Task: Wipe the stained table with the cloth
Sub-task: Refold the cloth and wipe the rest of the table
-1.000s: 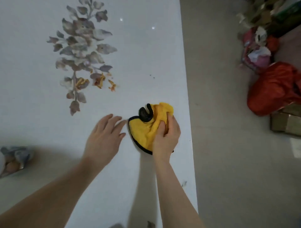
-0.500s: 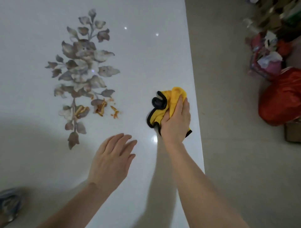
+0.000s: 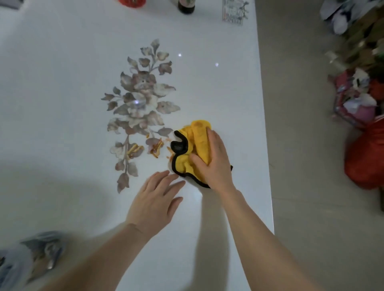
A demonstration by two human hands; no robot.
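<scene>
A yellow cloth (image 3: 187,164) with black trim lies bunched on the glossy white table (image 3: 62,62), just right of the printed leaf pattern. My right hand (image 3: 214,160) lies over the cloth and holds it, with a fold caught between thumb and forefinger. Orange stains (image 3: 155,148) streak the lower leaves, and the cloth's left edge touches the rightmost smear (image 3: 169,153). My left hand (image 3: 153,199) rests flat on the table with spread fingers, just below and left of the cloth, holding nothing.
The table's right edge (image 3: 267,155) runs close to my right hand. A dark bottle (image 3: 186,6), a red item (image 3: 133,2) and a patterned card (image 3: 234,12) stand at the far end. A crumpled wrapper (image 3: 31,259) lies near left. A red bag (image 3: 365,162) and clutter sit on the floor.
My right hand has slid the cloth away from me and leftward, up to the orange stains. My left hand stayed flat on the table and followed forward beside it.
</scene>
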